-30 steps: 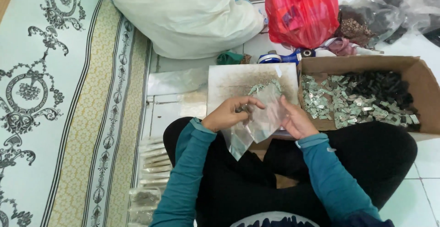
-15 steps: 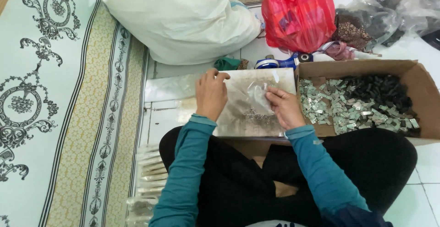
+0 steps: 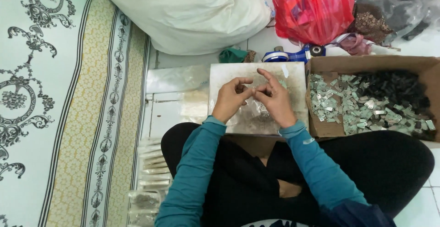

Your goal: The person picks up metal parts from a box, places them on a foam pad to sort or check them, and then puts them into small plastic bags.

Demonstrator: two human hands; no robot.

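Observation:
I sit cross-legged on the floor in teal sleeves. My left hand (image 3: 230, 99) and my right hand (image 3: 273, 99) meet fingertip to fingertip over a pale square board (image 3: 224, 78) on my lap. Both pinch the top of a small clear plastic bag (image 3: 256, 113) with small metal pieces inside; the hands hide most of it. To the right stands an open cardboard box (image 3: 366, 63) filled with small silver and black metal parts (image 3: 366, 105).
A large white sack (image 3: 183, 14), a red plastic bag (image 3: 314, 7) and a blue tape dispenser (image 3: 286, 55) lie ahead. Filled clear bags (image 3: 149, 181) are stacked by my left knee. A patterned mat (image 3: 55, 103) covers the floor at left.
The clear bag was first held up between both hands, then laid flat on the board and pressed. Now both hands have come together at its top, pinching it.

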